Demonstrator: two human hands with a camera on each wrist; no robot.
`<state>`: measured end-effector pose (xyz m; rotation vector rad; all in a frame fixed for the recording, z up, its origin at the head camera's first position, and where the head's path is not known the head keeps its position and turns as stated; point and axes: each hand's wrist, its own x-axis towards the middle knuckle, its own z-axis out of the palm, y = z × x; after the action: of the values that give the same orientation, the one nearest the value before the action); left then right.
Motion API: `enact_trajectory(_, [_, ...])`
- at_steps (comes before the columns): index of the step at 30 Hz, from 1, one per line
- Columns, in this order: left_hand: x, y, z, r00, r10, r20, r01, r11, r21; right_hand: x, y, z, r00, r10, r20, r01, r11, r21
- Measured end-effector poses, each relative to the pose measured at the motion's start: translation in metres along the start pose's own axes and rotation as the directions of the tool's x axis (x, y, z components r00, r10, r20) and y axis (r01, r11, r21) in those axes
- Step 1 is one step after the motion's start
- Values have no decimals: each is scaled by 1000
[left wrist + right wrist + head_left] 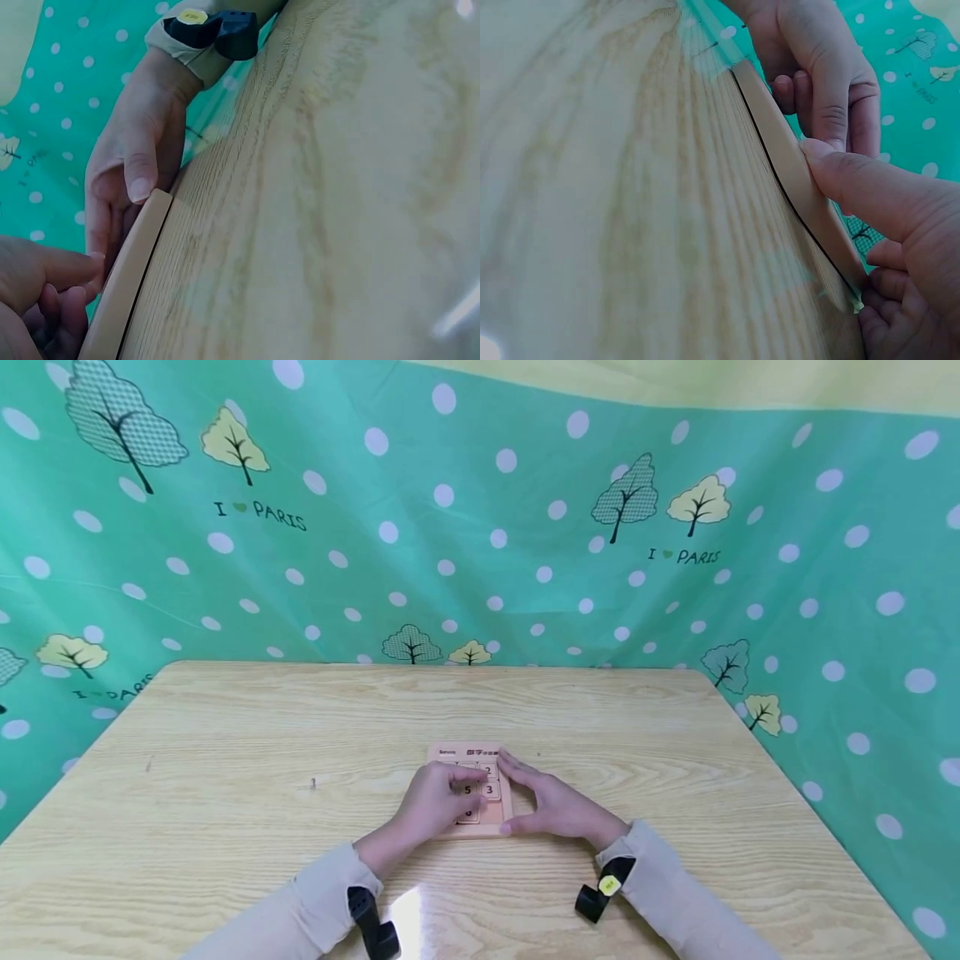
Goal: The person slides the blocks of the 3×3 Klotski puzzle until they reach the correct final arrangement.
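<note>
A pink sliding number puzzle (491, 831) lies flat on the wooden table in the head view, with printed lettering along its far edge. Tiles 2, 5 and 3 show, and a bare slot lies below the 3. Over the tiles reaches my left hand (435, 800), hiding the puzzle's left part; its index finger and thumb touch the tiles near the right column. My right hand (555, 806) holds the frame's right side, thumb at the near corner and fingers at the far one. Both wrist views show the puzzle's side edge (135, 277) and both hands.
The light wooden table (225, 777) stretches around the puzzle on all sides. Behind it hangs a green dotted cloth (420, 552) with printed trees. Black wrist cameras (600, 893) sit on both sleeves.
</note>
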<state>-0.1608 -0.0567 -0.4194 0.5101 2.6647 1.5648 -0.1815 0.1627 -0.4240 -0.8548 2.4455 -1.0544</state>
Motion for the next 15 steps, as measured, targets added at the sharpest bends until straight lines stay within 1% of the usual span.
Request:
enact_trajectory(6, [2,-1,-1,1000,-3,-15,4,999,35,0,-4,-1,1000,-6,-4,6,1000,-9])
enact_trajectory(12, [1,-1,-1,999,-35,-18,35,999,-14,0,-5,-1,1000,7,-4,-7,1000,2])
enact_trajectory(15, [0,-1,0,999,-44,-27,43,999,-24,0,-5,0,1000,13,-2,-13,1000,8])
